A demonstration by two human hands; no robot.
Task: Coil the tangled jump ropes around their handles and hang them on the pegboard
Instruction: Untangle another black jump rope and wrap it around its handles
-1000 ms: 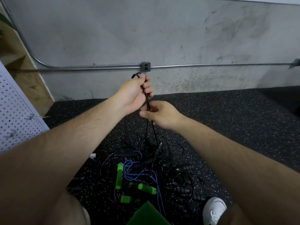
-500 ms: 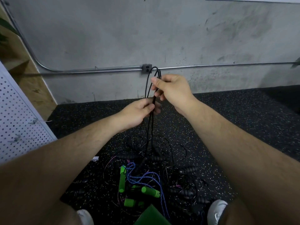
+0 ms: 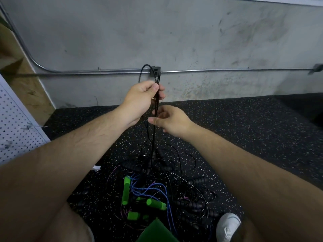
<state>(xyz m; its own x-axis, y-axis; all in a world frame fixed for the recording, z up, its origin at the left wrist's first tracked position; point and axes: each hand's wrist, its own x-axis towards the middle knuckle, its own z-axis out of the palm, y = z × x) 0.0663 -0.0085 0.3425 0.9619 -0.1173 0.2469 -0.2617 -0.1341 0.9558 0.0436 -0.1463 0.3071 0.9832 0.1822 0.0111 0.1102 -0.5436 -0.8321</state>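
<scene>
My left hand [image 3: 142, 97] grips a bunch of black jump rope strands [image 3: 154, 137] at chest height; a loop [image 3: 145, 69] of that rope arches above my fist. The strands hang taut down into a tangled pile [image 3: 157, 186] on the speckled black floor. My right hand [image 3: 170, 119] is just below the left, with thumb and fingers loosely spread beside the strands and no firm grip on them. In the pile lie green foam handles [image 3: 125, 191], a blue rope [image 3: 151, 188] and ribbed black handles [image 3: 199, 181].
The white pegboard [image 3: 15, 126] leans at the far left, next to a wooden structure [image 3: 26, 84]. A grey concrete wall with a metal conduit [image 3: 227, 71] and outlet box closes the back. My white shoe [image 3: 227, 226] and a green flat object [image 3: 157, 232] are at the bottom edge.
My left hand has risen and taken the strands high up. My right hand has let go of the loop and dropped below the left.
</scene>
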